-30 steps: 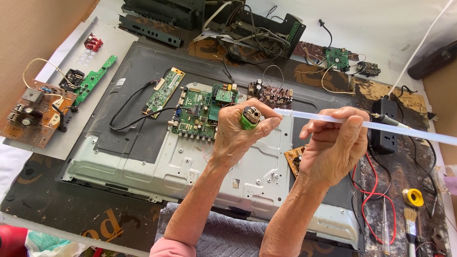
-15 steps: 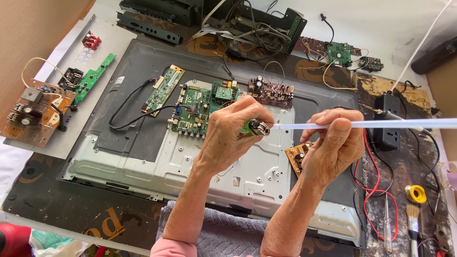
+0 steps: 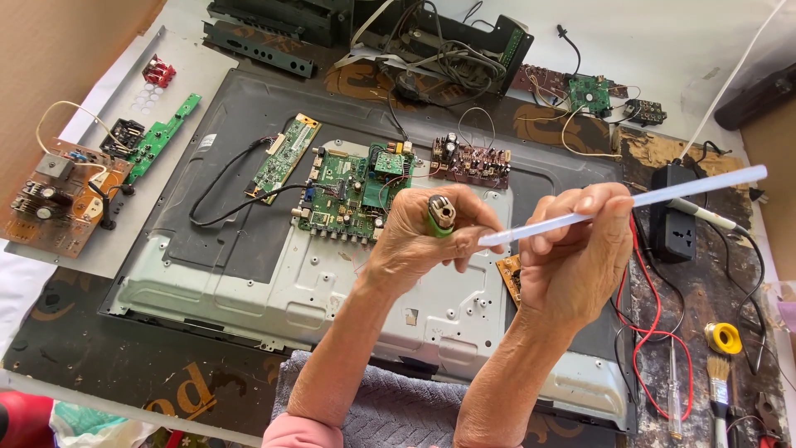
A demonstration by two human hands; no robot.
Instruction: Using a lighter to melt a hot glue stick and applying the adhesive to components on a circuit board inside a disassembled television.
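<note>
My left hand [image 3: 423, 236] is closed around a green lighter [image 3: 440, 216], held upright with its metal top up. My right hand [image 3: 576, 249] grips a long translucent white stick [image 3: 655, 199], which slants up to the right. The stick's near tip [image 3: 485, 241] lies just right of the lighter, close to my left fingers. Both hands hover over the metal back of an opened flat screen [image 3: 332, 299]. A green main circuit board [image 3: 352, 195] sits on that panel just behind my left hand.
A narrow green board [image 3: 283, 158] with black cables lies left of the main board. A brown board [image 3: 470, 158] is behind it, another brown board [image 3: 54, 203] at far left. A black power strip [image 3: 673, 216], red wires [image 3: 643, 323], yellow tape roll [image 3: 724, 338], screwdriver and brush are at right.
My left hand turned the lighter upright and moved it slightly left. The stick tilted, its far end rising, and its tip now sits beside the lighter.
</note>
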